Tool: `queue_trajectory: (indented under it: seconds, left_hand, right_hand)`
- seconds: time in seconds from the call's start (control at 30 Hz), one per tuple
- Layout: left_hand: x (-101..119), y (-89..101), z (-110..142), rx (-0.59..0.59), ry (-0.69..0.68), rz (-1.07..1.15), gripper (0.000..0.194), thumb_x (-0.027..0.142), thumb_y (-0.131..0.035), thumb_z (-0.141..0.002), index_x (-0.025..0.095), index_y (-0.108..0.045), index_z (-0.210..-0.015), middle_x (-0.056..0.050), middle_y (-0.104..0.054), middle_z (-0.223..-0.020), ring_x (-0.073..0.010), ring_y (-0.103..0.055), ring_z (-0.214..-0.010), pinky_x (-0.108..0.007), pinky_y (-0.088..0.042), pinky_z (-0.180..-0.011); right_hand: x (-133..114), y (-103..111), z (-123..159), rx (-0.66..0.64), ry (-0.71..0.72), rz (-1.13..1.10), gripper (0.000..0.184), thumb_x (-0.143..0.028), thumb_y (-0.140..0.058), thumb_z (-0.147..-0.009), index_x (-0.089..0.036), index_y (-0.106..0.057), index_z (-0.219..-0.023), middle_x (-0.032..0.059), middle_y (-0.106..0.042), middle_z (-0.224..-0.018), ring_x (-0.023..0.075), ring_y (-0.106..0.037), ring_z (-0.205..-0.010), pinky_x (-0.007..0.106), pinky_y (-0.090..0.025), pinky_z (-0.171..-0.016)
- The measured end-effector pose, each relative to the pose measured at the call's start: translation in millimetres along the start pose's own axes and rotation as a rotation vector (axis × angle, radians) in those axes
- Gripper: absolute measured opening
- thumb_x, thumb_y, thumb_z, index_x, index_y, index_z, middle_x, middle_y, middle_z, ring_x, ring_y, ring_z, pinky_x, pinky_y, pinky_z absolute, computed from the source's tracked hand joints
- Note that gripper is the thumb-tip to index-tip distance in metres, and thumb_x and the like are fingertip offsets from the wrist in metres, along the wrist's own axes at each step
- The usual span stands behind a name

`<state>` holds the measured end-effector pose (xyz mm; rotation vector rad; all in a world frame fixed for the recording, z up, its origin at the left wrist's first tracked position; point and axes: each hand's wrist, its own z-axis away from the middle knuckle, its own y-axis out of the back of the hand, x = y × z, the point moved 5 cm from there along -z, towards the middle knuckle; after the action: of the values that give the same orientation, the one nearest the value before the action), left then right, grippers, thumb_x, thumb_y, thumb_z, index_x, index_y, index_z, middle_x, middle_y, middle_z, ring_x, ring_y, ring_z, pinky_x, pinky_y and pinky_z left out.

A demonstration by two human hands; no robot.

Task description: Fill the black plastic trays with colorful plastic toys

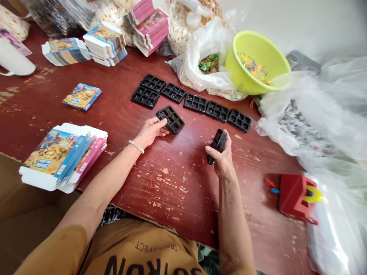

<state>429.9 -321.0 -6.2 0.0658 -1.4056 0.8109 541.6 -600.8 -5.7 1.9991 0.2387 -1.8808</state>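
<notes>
My left hand point(151, 131) pinches the near left edge of a black plastic tray point(171, 119) divided into several small compartments. In my right hand point(222, 156) is a small stack of black trays point(217, 145), gripped on edge between thumb and fingers. Beyond both hands, more of these trays lie flat in a slanting row, among them one black tray point(195, 103) in the middle and another point(239, 120) at the right end. At the row's left end, two trays sit one behind the other, the nearer being this black tray point(145, 97).
Flat printed boxes point(51, 152) are piled at the left, with a single blue box point(82, 96) behind them. A yellow-green basin point(258, 61) and a plastic bag point(212, 49) of small wrapped pieces stand at the back. A red tape dispenser point(292, 196) sits at the right.
</notes>
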Motion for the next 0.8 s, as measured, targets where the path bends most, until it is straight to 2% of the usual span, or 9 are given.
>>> queue_trajectory:
  seconds: [0.1,0.2,0.27,0.37,0.43,0.5,0.57,0.67,0.8]
  left_hand:
    - [7.3,-0.7,-31.4,0.084,0.069,0.066,0.033,0.031,-0.085,-0.090,0.019,-0.055,-0.085,-0.001,-0.070,-0.079,-0.0166,-0.073,-0.064,-0.027,-0.059,-0.062]
    - [14.3,-1.8,-44.3,0.140,0.108,0.037,0.027,0.026,-0.077,-0.095,0.020,-0.052,-0.089,-0.002,-0.070,-0.083,-0.0201,-0.076,-0.068,-0.034,-0.063,-0.068]
    - [16.0,0.1,-39.1,0.161,0.125,-0.045,0.019,0.020,-0.074,-0.093,0.019,-0.055,-0.092,-0.003,-0.070,-0.084,-0.0201,-0.075,-0.066,-0.035,-0.063,-0.067]
    - [10.2,-0.9,-10.9,0.162,0.149,-0.131,0.021,0.014,-0.076,-0.084,0.019,-0.057,-0.092,-0.004,-0.069,-0.079,-0.0194,-0.070,-0.058,-0.032,-0.058,-0.060]
    - [1.6,-13.6,16.9,0.025,0.153,-0.176,0.024,0.013,-0.081,-0.075,0.017,-0.061,-0.088,-0.004,-0.068,-0.077,-0.0180,-0.067,-0.059,-0.030,-0.055,-0.060]
    - [-6.5,-37.0,47.9,-0.265,0.120,-0.241,0.017,0.016,-0.080,-0.072,0.016,-0.065,-0.082,-0.004,-0.067,-0.077,-0.0152,-0.063,-0.065,-0.027,-0.050,-0.063]
    - [-8.4,-53.3,74.7,-0.425,0.027,-0.315,0.008,0.021,-0.073,-0.074,0.016,-0.067,-0.076,-0.002,-0.064,-0.076,-0.0140,-0.058,-0.068,-0.026,-0.045,-0.065]
    - [-1.2,-62.0,95.1,-0.463,-0.112,-0.413,0.008,0.026,-0.068,-0.075,0.019,-0.067,-0.078,-0.001,-0.063,-0.078,-0.0159,-0.056,-0.072,-0.028,-0.044,-0.067]
    - [9.0,-62.4,98.8,-0.430,-0.172,-0.610,0.022,0.035,-0.068,-0.079,0.020,-0.057,-0.067,0.001,-0.052,-0.064,-0.0142,-0.044,-0.061,-0.028,-0.031,-0.057]
  right_hand:
    - [-0.5,2.9,0.3,0.001,0.035,0.125,0.132,-0.061,-0.091,-0.060,-0.031,-0.022,-0.168,0.0174,-0.051,-0.156,0.0353,-0.059,-0.132,0.060,-0.052,-0.108]
    - [-1.7,-2.6,6.5,-0.043,0.064,0.191,0.134,-0.064,-0.090,-0.063,-0.031,-0.016,-0.170,0.0191,-0.041,-0.164,0.0376,-0.053,-0.141,0.064,-0.046,-0.115]
    - [-3.3,-9.1,12.0,-0.082,0.088,0.245,0.138,-0.069,-0.089,-0.064,-0.030,-0.010,-0.171,0.0197,-0.034,-0.168,0.0389,-0.046,-0.149,0.066,-0.038,-0.122]
    - [-8.1,-27.3,22.1,-0.111,0.151,0.303,0.141,-0.071,-0.086,-0.066,-0.025,-0.004,-0.171,0.0208,-0.025,-0.172,0.0384,-0.032,-0.159,0.064,-0.026,-0.131]
    - [-11.2,-45.2,29.5,-0.133,0.186,0.339,0.140,-0.070,-0.086,-0.068,-0.021,-0.004,-0.171,0.0222,-0.021,-0.172,0.0382,-0.028,-0.161,0.062,-0.025,-0.133]
    - [-12.4,-63.3,36.2,-0.171,0.195,0.383,0.138,-0.066,-0.086,-0.070,-0.021,-0.003,-0.171,0.0235,-0.022,-0.171,0.0391,-0.031,-0.159,0.062,-0.032,-0.129]
    - [-12.6,-75.0,40.5,-0.185,0.190,0.444,0.136,-0.063,-0.085,-0.071,-0.023,-0.003,-0.171,0.0238,-0.027,-0.167,0.0409,-0.038,-0.153,0.065,-0.039,-0.122]
    - [-14.9,-78.5,43.6,-0.151,0.212,0.520,0.136,-0.061,-0.084,-0.069,-0.024,-0.002,-0.172,0.0240,-0.033,-0.162,0.0433,-0.041,-0.148,0.069,-0.044,-0.115]
    - [-22.7,-78.1,50.2,-0.168,0.303,0.613,0.132,-0.061,-0.080,-0.074,-0.025,-0.001,-0.172,0.0248,-0.031,-0.163,0.0450,-0.040,-0.148,0.071,-0.045,-0.112]
